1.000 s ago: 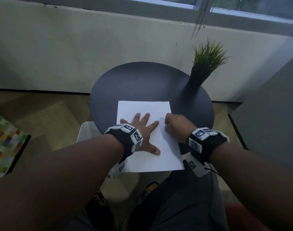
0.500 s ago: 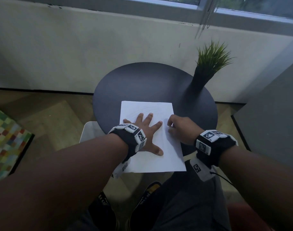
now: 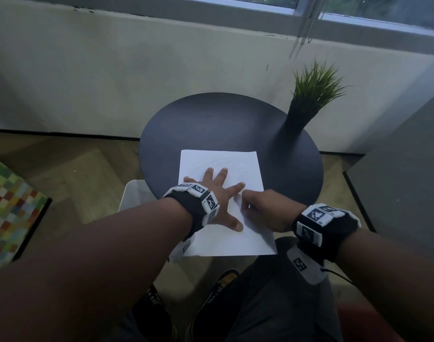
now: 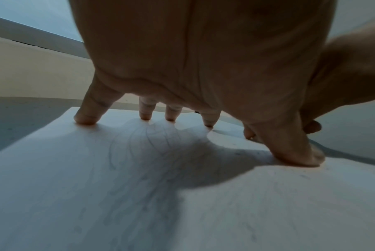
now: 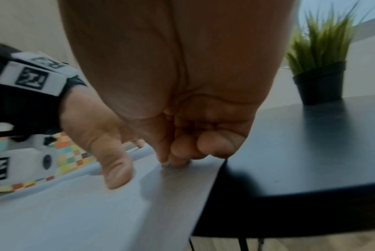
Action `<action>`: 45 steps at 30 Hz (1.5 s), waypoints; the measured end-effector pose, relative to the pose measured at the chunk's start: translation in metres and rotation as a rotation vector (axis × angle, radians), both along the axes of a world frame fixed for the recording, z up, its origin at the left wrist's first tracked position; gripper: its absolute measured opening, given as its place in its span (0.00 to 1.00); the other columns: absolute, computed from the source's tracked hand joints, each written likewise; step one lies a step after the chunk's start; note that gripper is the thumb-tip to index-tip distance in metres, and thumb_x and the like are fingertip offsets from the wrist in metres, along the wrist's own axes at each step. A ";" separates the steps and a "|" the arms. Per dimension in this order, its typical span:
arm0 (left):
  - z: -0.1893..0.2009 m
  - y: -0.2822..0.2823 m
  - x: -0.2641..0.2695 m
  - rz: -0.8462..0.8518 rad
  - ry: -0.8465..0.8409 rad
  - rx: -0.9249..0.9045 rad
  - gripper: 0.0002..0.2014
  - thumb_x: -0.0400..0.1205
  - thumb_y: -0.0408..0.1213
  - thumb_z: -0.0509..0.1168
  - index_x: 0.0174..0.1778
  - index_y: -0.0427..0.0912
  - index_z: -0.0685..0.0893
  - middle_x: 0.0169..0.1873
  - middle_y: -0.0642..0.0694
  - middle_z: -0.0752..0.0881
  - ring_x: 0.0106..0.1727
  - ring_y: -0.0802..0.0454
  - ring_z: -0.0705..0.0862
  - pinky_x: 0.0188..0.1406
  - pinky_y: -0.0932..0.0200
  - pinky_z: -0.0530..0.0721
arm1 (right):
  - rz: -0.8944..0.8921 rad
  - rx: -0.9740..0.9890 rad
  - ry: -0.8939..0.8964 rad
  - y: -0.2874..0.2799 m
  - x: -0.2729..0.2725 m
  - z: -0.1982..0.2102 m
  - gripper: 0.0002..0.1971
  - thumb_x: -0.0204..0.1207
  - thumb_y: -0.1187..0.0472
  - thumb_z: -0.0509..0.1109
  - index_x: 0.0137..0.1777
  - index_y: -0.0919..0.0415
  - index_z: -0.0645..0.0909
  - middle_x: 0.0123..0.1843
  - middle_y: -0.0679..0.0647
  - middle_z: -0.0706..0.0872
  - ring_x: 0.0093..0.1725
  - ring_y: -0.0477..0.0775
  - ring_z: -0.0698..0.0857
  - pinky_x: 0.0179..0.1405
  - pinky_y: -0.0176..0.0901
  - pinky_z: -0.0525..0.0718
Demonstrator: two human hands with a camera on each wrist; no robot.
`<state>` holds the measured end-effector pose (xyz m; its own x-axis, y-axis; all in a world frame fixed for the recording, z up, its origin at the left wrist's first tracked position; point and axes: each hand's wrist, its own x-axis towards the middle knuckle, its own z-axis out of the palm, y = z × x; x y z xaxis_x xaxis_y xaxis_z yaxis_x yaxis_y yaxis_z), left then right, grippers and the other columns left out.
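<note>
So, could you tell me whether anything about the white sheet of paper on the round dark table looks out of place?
Yes: the white sheet of paper hangs over the near edge of the round dark table, its near part unsupported. The left hand presses it flat with spread fingers; the right hand touches it with curled fingers.

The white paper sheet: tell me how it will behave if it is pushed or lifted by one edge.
Likely floppy: the paper sheet is thin and its near end overhangs the table unsupported. Probably light and slippery on that smooth top, so a push would slide it; the left hand spread flat on it seems to pin it.
</note>
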<state>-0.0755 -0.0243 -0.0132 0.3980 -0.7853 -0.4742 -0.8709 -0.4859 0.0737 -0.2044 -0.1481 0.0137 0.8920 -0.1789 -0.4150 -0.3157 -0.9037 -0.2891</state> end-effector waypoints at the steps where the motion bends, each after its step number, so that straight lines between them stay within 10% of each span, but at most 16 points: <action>1: 0.000 0.000 0.000 0.003 -0.002 0.003 0.58 0.65 0.83 0.63 0.85 0.73 0.39 0.89 0.50 0.34 0.88 0.34 0.36 0.73 0.10 0.53 | -0.064 0.016 -0.013 -0.007 0.003 0.001 0.06 0.83 0.55 0.62 0.55 0.54 0.77 0.52 0.54 0.87 0.45 0.52 0.83 0.40 0.40 0.80; 5: -0.003 0.000 0.000 0.012 0.002 0.001 0.59 0.63 0.85 0.63 0.84 0.74 0.37 0.89 0.50 0.34 0.88 0.36 0.35 0.74 0.12 0.52 | -0.273 -0.096 -0.120 -0.020 0.012 -0.007 0.06 0.83 0.57 0.61 0.55 0.57 0.75 0.49 0.60 0.86 0.45 0.60 0.84 0.48 0.55 0.86; 10: -0.002 0.003 0.000 0.011 0.014 -0.031 0.57 0.64 0.84 0.64 0.85 0.74 0.41 0.89 0.50 0.34 0.88 0.36 0.35 0.75 0.12 0.50 | 0.040 -0.036 -0.055 0.011 0.010 -0.008 0.12 0.83 0.55 0.62 0.63 0.59 0.75 0.52 0.59 0.88 0.44 0.58 0.84 0.44 0.47 0.83; 15: -0.005 0.002 0.001 0.014 0.013 -0.022 0.58 0.64 0.85 0.62 0.85 0.73 0.38 0.89 0.50 0.33 0.88 0.37 0.34 0.74 0.11 0.49 | -0.204 -0.146 -0.117 -0.018 0.023 -0.011 0.08 0.83 0.57 0.61 0.56 0.60 0.76 0.50 0.61 0.87 0.46 0.62 0.86 0.46 0.52 0.86; 21: -0.008 0.005 0.003 0.023 0.017 -0.067 0.60 0.62 0.85 0.63 0.85 0.72 0.39 0.89 0.52 0.35 0.89 0.38 0.36 0.74 0.11 0.48 | 0.061 0.006 -0.074 0.014 0.018 -0.013 0.09 0.80 0.57 0.66 0.59 0.55 0.76 0.52 0.56 0.88 0.48 0.59 0.86 0.47 0.48 0.84; 25: -0.013 0.006 0.003 0.030 0.010 -0.066 0.62 0.62 0.86 0.61 0.86 0.68 0.36 0.89 0.53 0.33 0.89 0.40 0.34 0.75 0.12 0.47 | -0.230 -0.094 -0.159 -0.015 0.030 -0.015 0.05 0.82 0.56 0.62 0.51 0.55 0.78 0.50 0.58 0.88 0.47 0.60 0.85 0.46 0.48 0.84; 30: -0.010 0.007 0.003 0.027 0.017 -0.083 0.61 0.63 0.85 0.63 0.86 0.67 0.39 0.89 0.53 0.34 0.89 0.39 0.35 0.74 0.11 0.47 | -0.021 -0.019 -0.140 0.011 0.025 -0.016 0.10 0.85 0.55 0.59 0.60 0.57 0.76 0.50 0.55 0.88 0.47 0.58 0.86 0.41 0.45 0.79; 36: -0.007 0.009 0.002 0.030 0.034 -0.029 0.59 0.65 0.86 0.56 0.87 0.66 0.38 0.89 0.52 0.32 0.89 0.41 0.34 0.77 0.15 0.47 | -0.303 -0.006 -0.125 -0.021 0.027 -0.013 0.05 0.82 0.58 0.64 0.53 0.56 0.79 0.50 0.54 0.86 0.48 0.55 0.83 0.44 0.46 0.80; 45: -0.002 0.032 0.024 -0.022 0.024 0.008 0.58 0.66 0.81 0.66 0.85 0.75 0.38 0.88 0.53 0.32 0.89 0.40 0.33 0.78 0.14 0.43 | -0.249 -0.100 -0.128 -0.012 0.028 -0.012 0.04 0.82 0.59 0.61 0.52 0.60 0.73 0.48 0.61 0.86 0.44 0.64 0.83 0.44 0.53 0.83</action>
